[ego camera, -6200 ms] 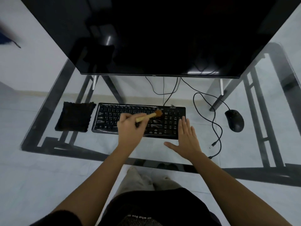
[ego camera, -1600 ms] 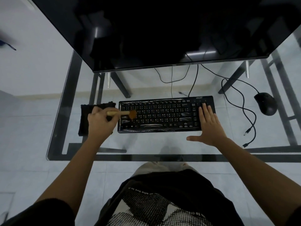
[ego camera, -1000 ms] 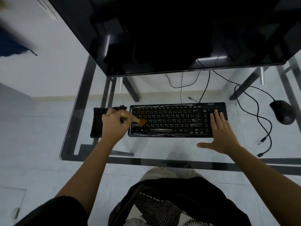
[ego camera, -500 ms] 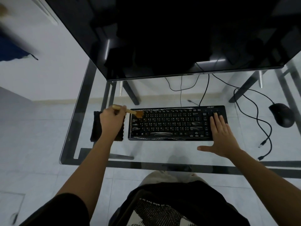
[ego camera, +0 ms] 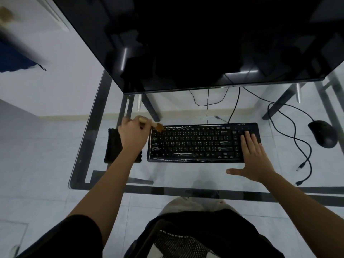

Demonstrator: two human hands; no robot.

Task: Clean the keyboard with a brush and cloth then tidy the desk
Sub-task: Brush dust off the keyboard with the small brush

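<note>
A black keyboard lies on the glass desk under the monitor. My left hand grips a small wooden brush, whose brown bristles touch the keyboard's far left corner. My right hand lies flat with spread fingers on the keyboard's right end, thumb out over the glass. A black cloth lies left of the keyboard, partly hidden by my left wrist.
A large dark monitor overhangs the back of the desk. A black mouse sits at the far right, its cable looping to loose plugs near the front right. My lap is below the desk's front edge.
My left hand swept the brush from the middle of the keyboard to its left end, then up to the far left corner. My right hand stayed pressed on the right end.
</note>
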